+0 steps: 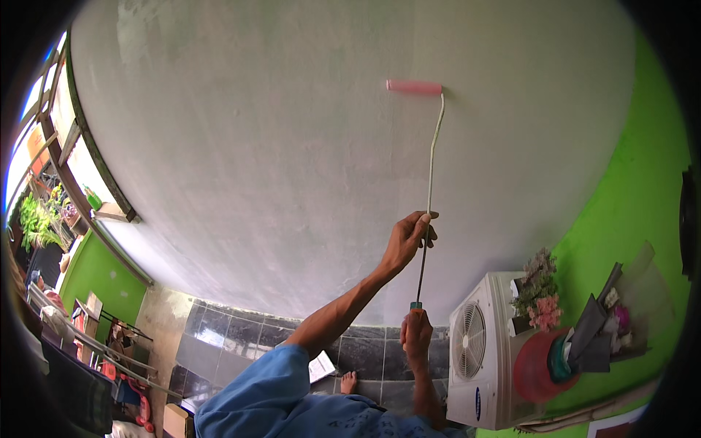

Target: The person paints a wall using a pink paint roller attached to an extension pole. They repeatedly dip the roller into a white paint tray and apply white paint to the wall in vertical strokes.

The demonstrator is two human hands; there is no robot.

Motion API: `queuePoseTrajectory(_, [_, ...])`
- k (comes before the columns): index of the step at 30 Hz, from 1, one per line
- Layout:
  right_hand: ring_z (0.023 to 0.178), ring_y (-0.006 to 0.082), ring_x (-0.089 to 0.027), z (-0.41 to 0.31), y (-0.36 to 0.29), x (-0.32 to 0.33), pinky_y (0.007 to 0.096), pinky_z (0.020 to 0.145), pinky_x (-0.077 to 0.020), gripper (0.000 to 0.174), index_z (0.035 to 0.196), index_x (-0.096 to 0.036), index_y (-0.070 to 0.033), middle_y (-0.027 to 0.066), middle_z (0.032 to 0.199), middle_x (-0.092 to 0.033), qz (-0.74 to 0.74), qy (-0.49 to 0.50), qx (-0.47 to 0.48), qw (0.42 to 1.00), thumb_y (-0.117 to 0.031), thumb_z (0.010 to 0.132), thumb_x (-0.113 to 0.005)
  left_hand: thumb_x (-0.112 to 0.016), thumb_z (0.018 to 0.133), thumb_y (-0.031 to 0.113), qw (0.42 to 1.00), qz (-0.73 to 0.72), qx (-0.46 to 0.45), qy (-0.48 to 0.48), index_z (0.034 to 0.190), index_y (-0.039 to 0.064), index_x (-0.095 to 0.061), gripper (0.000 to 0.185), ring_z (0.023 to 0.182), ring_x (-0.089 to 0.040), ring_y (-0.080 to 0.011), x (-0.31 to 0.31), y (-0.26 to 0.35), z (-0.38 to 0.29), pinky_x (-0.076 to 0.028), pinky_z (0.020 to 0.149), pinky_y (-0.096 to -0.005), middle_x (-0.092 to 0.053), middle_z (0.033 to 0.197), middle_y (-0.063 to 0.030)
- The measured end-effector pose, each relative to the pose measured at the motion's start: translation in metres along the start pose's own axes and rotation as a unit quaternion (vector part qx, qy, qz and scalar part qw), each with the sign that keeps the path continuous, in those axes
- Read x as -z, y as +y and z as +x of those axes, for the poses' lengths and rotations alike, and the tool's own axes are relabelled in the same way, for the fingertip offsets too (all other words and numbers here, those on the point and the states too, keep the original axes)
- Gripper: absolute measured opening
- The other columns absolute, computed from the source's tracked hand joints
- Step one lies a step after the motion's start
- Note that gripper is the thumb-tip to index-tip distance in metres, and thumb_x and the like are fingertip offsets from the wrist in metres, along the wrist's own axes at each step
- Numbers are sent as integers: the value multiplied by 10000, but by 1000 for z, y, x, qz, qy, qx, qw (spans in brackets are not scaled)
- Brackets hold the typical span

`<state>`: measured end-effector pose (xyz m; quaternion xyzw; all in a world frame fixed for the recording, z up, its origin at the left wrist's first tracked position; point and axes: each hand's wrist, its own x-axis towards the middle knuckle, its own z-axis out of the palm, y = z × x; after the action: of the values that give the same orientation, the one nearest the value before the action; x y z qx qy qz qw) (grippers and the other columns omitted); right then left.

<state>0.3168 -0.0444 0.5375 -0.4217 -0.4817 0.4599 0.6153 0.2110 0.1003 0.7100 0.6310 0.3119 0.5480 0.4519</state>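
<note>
My right hand (417, 334) is wrapped around the green handle of a paint roller (414, 87). Higher up, my left hand (412, 236) grips the long metal rod of the same roller between thumb and fingers. The pink roller sleeve lies sideways against a pale, unevenly coated wall (263, 137), and looks slightly blurred. From the sleeve's right end, the bent rod, pale and paint-spattered in its upper part, runs down to the handle.
An air conditioner outdoor unit (487, 394) stands at lower right, with artificial flowers (539, 274) and a red round container (528, 378) on it. Dark floor tiles (361, 350) hold a white printed sheet or box (321, 367) near my bare foot. A window frame (90, 148) borders the wall's left.
</note>
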Motion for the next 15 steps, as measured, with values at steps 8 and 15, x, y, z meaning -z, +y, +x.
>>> queuePoseTrajectory(8, [418, 75, -422, 24, -36, 0, 265, 385, -326, 301, 903, -549, -49, 4, 585, -484, -27, 11, 8, 1000, -306, 1056, -513, -448, 1096, 426, 999, 11, -37, 10, 1232, -26, -641, 510, 707, -644, -136, -5, 27, 26, -484, 650, -291, -688, 811, -83])
queuePoseTrajectory(15, [418, 62, -390, 3, 17, 19, 244, 391, -307, 338, 896, -524, -91, -15, 590, -466, -41, -7, -11, 999, -380, 1069, -491, -438, 1103, 396, 999, 49, 18, -6, 1230, -12, -643, 474, 730, -650, -137, -3, -10, -3, -495, 667, -302, -685, 813, -77])
